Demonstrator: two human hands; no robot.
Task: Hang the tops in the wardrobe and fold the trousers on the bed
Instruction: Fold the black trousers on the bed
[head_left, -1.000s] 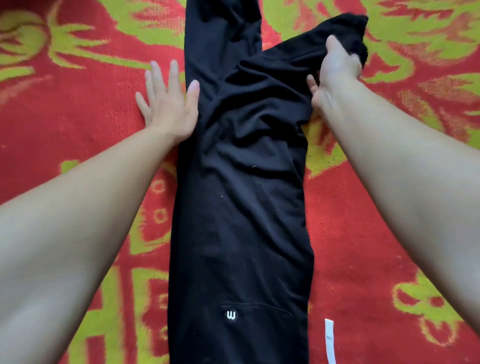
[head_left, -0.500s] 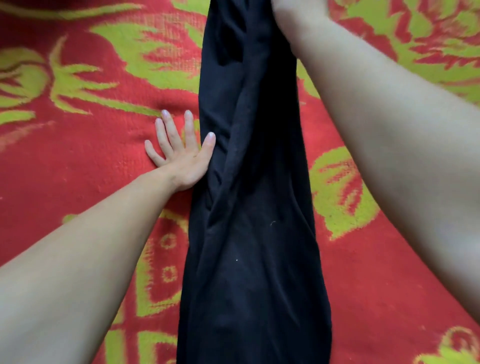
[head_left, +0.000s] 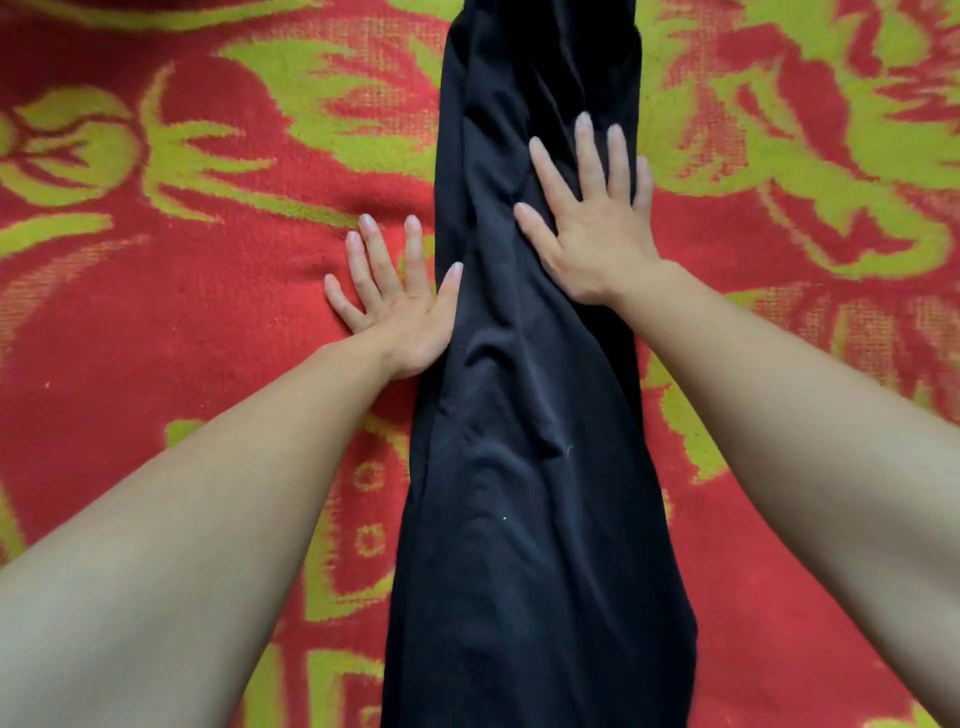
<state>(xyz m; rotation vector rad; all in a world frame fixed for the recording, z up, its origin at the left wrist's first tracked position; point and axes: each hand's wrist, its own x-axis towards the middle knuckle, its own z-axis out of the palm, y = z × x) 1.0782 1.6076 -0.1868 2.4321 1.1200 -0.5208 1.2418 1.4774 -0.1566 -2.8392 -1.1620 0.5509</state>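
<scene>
Black trousers (head_left: 524, 467) lie lengthwise, near-to-far; right hand (head_left: 592, 218) spread flat on them — left hand (head_left: 395, 301) spread beside.

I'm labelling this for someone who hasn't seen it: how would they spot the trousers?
A red bed cover with yellow-green patterns fills the view. Down its middle runs a long strip of black trousers, under the flat right hand, the left hand flat at its left edge. It is the only plain, dark thing there.
</scene>
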